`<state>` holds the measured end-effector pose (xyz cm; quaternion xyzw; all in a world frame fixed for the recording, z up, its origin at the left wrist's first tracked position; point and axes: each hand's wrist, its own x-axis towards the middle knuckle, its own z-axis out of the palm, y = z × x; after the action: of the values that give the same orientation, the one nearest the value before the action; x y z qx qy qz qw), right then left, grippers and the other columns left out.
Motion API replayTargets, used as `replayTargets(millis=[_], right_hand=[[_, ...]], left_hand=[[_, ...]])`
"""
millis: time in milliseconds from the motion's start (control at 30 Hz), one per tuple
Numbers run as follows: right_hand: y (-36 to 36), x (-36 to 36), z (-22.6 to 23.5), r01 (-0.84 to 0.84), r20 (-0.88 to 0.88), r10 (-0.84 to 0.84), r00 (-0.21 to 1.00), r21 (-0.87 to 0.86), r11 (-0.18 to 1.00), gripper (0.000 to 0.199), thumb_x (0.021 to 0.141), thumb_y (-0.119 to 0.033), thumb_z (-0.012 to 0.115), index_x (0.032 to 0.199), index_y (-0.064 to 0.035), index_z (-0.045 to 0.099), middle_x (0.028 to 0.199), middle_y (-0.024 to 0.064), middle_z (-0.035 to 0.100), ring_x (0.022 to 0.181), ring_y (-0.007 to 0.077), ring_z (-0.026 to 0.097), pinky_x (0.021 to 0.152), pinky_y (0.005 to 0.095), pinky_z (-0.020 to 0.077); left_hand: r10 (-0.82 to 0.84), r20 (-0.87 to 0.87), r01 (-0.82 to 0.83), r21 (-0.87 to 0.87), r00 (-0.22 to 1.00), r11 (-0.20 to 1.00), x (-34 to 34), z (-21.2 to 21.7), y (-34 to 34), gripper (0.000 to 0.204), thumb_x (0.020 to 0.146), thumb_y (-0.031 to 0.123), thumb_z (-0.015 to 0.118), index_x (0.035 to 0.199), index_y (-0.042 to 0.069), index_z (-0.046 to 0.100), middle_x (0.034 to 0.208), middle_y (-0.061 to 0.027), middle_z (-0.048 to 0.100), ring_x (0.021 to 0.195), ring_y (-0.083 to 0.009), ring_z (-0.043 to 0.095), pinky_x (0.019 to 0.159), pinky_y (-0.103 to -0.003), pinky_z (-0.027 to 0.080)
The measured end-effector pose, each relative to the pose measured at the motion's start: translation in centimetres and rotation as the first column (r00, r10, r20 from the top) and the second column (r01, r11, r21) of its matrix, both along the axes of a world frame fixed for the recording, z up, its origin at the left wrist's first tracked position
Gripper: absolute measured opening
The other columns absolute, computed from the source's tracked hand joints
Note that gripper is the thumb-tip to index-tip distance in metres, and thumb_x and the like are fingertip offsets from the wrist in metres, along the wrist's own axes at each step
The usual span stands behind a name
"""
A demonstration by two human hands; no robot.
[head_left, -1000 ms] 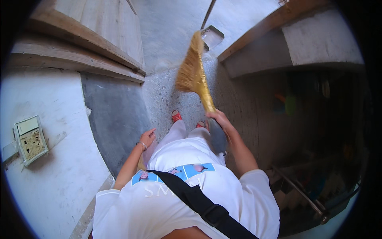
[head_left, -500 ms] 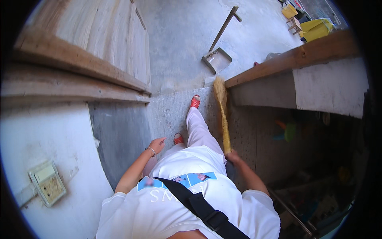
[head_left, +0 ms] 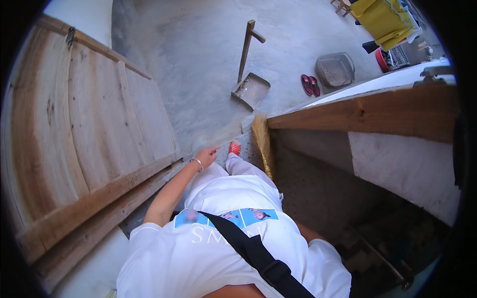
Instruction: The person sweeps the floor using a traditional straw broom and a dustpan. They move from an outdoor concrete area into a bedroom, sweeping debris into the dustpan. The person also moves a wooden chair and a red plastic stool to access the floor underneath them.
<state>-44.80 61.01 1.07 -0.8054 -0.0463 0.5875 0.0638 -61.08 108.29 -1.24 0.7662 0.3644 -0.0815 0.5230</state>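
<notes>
My left hand (head_left: 206, 156), with a bracelet at the wrist, hangs in front of my body, holding nothing, its fingers loosely apart. A straw broom (head_left: 260, 135) points bristles-forward beside the wooden door frame on my right. Its handle runs back behind my white shirt. The shirt also hides my right hand; only a bit of that forearm shows. Ahead on the concrete floor stands a long-handled dustpan (head_left: 256, 92), its wooden handle upright with a short crosspiece.
A plank door (head_left: 94, 114) stands at left, and a thick wooden beam (head_left: 367, 111) juts in at right. Beyond it are dark red shoes (head_left: 310, 85), a grey plastic basket (head_left: 335, 69) and a yellow cloth (head_left: 382, 22). A raised sill crosses the doorway ahead.
I have stepped forward into the doorway, so the door, beam and dustpan sit nearer. The broom has come along with me. My right hand, seen gripping its handle before, is now hidden.
</notes>
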Motion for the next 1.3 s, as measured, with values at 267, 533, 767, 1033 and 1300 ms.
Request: replayTargets(millis=[267,533,767,1033,1300], right_hand=[[2.9,-0.4,-1.9,0.146,-0.043,-0.150,0.988,-0.083,0.986,0.050,0.063,-0.033,0.071,0.093,0.0051,0.058,0.091,0.0166,0.061,0.084,0.0231,0.059,0.070,0.0357,0.0458],[3.0,-8.3,-6.3,0.353,0.064,-0.349,0.935,-0.070,0.933,0.058,0.053,-0.029,0.077,0.096,0.0047,0.057,0.092,0.0178,0.061,0.084,0.0256,0.059,0.070,0.0370,0.0466],[13.6,-11.0,-1.1,0.424,0.127,-0.409,0.904,-0.142,0.894,0.050,0.052,-0.015,0.069,0.096,0.0050,0.054,0.091,0.0205,0.060,0.088,0.0292,0.059,0.073,0.0362,0.0478],[27.3,-9.2,3.4,0.566,-0.041,-0.579,0.814,-0.163,0.808,0.044,0.063,-0.021,0.068,0.100,-0.0005,0.057,0.090,0.0133,0.062,0.083,0.0195,0.057,0.071,0.0307,0.0448],[33.5,-9.5,6.2,0.917,-0.219,-0.901,0.375,-0.052,0.395,0.031,0.062,-0.003,0.061,0.091,-0.0024,0.052,0.067,0.0072,0.055,0.054,0.0177,0.055,0.049,0.0315,0.0468]], left_hand=[[-0.241,0.117,0.219,0.169,0.963,0.961,14.8,-0.4,14.5,0.045,0.076,0.012,0.052,0.121,0.011,0.046,0.098,-0.0146,0.059,0.089,-0.0282,0.057,0.080,-0.035,0.045],[-0.455,0.220,0.310,0.480,0.863,0.821,31.4,0.3,25.8,0.060,0.070,0.006,0.057,0.126,0.013,0.038,0.116,-0.0159,0.045,0.108,-0.0306,0.043,0.092,-0.036,0.037],[-0.703,0.167,0.325,0.798,0.691,0.508,44.5,-4.5,33.2,0.066,0.063,-0.004,0.057,0.125,0.011,0.037,0.126,-0.0178,0.034,0.124,-0.0358,0.025,0.103,-0.043,0.023],[-0.723,-0.321,0.715,0.614,0.612,0.333,50.2,-6.6,39.5,0.049,0.067,-0.002,0.054,0.115,0.006,0.048,0.118,-0.0173,0.047,0.116,-0.0322,0.040,0.097,-0.038,0.033],[-0.832,-0.552,0.989,-0.092,0.050,0.120,44.8,-6.0,45.3,0.032,0.066,0.037,0.069,0.076,0.007,0.066,0.064,-0.0065,0.063,0.059,-0.0180,0.059,0.060,-0.032,0.046]])
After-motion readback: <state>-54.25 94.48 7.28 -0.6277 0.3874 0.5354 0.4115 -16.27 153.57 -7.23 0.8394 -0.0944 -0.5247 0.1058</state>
